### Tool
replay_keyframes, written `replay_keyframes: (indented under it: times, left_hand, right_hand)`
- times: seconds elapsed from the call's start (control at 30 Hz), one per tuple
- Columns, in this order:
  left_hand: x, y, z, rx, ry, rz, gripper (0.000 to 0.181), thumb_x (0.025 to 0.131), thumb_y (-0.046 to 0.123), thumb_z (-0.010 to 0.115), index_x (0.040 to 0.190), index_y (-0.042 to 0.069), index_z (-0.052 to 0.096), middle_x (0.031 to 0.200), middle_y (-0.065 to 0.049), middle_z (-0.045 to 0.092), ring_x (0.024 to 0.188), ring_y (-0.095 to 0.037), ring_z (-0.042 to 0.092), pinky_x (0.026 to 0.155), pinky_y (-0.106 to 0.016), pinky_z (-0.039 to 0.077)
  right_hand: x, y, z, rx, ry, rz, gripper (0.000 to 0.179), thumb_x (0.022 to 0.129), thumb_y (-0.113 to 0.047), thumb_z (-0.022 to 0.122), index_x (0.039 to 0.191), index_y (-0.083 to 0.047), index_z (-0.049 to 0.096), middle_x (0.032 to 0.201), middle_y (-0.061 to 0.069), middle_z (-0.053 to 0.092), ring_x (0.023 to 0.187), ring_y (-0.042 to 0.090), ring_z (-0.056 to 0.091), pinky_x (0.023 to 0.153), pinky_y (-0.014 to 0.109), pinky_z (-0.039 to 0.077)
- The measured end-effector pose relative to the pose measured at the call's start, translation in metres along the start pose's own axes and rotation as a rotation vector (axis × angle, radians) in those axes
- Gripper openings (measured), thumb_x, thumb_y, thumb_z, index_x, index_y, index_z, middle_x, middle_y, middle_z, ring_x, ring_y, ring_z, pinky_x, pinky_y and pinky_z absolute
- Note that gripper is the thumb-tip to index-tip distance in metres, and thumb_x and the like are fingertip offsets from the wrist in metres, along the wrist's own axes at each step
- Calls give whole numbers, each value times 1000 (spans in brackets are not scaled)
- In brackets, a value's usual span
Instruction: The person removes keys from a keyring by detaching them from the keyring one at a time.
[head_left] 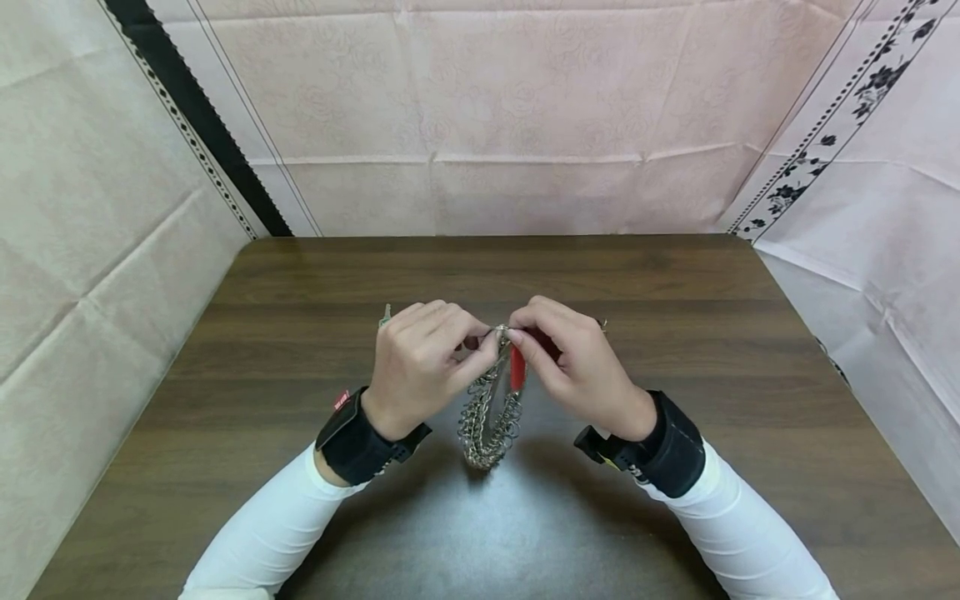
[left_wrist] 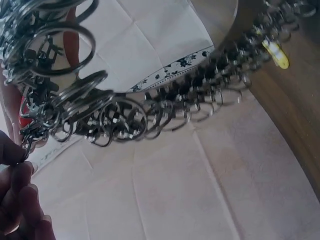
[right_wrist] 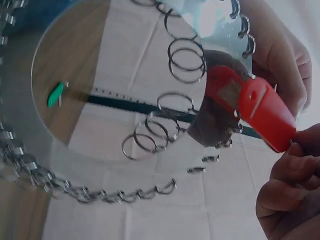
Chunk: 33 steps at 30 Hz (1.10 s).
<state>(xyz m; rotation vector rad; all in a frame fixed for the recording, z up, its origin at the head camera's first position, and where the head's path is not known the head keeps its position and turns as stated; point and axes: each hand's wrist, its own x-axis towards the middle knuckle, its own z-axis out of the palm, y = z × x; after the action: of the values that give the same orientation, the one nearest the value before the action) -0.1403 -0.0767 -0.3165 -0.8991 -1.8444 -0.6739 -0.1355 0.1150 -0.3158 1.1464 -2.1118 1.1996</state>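
A round display disc (right_wrist: 45, 145), see-through with a large hole, carries split key rings (left_wrist: 122, 117) on small clips all around its edge. The head view shows this key ring disc (head_left: 487, 425) almost edge-on, standing over the table below both hands. My left hand (head_left: 427, 358) pinches a small metal link at the top of its rim between thumb and forefinger. Opposite it, my right hand (head_left: 577, 367) pinches the end of a red key tag (right_wrist: 267, 112) that hangs at the rim. The fingertips of both hands nearly meet; my palms hide part of the rings.
A green key tag (right_wrist: 56, 94) lies on the wooden table (head_left: 300, 400) beyond my left hand. A yellow key tag (left_wrist: 276, 54) lies beyond the right one, mostly hidden in the head view. Pale patterned cloth (head_left: 525, 117) hangs around the table's back and sides.
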Motion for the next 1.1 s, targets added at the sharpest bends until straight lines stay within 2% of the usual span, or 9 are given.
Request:
replay_keyframes:
  times: [0.23, 0.37, 0.5, 0.73, 0.9, 1.1]
  left_hand:
    - [0, -2, -3, -8, -112, 1, 8, 85, 16, 63, 81, 10, 66, 71, 1, 62, 58, -8, 51, 52, -23, 43]
    - [1, -3, -5, -3, -162, 32, 8, 86, 15, 62, 85, 9, 67, 78, 0, 64, 59, -9, 51, 53, -23, 44]
    - [2, -1, -8, 52, -168, 91, 8, 86, 13, 60, 84, 9, 66, 77, 0, 63, 59, -10, 53, 53, -24, 43]
    - [2, 0, -12, 131, -170, 185, 9, 86, 9, 57, 79, 8, 62, 69, 0, 58, 57, -12, 49, 50, -23, 35]
    - [2, -3, -12, 144, -181, 198, 9, 86, 10, 58, 78, 7, 61, 67, 0, 57, 55, -11, 48, 49, -23, 34]
    - [2, -6, -11, 125, -177, 158, 12, 86, 10, 59, 74, 7, 61, 65, 0, 58, 53, -10, 47, 47, -23, 34]
  right_hand:
    - [2, 2, -2, -71, 6, -89, 4, 94, -5, 56, 91, -5, 59, 74, -3, 49, 67, 3, 45, 56, 16, 38]
    - [2, 3, -3, -104, -7, -106, 4, 94, -6, 57, 92, -5, 60, 75, -2, 49, 67, 4, 45, 57, 16, 39]
    - [3, 3, -4, -138, -33, -114, 4, 94, -8, 57, 92, -5, 59, 76, -2, 49, 67, 4, 45, 58, 17, 40]
    - [3, -2, -4, -160, -80, -115, 3, 94, -7, 56, 93, -5, 58, 77, -2, 50, 70, 5, 46, 62, 16, 41]
    - [3, -2, -4, -145, -62, -68, 3, 92, -6, 60, 94, -4, 61, 82, 0, 55, 72, 6, 46, 61, 19, 41]
    - [3, -1, -4, -142, -21, -40, 3, 89, -3, 63, 91, -4, 61, 79, -1, 56, 65, 6, 43, 55, 20, 38]
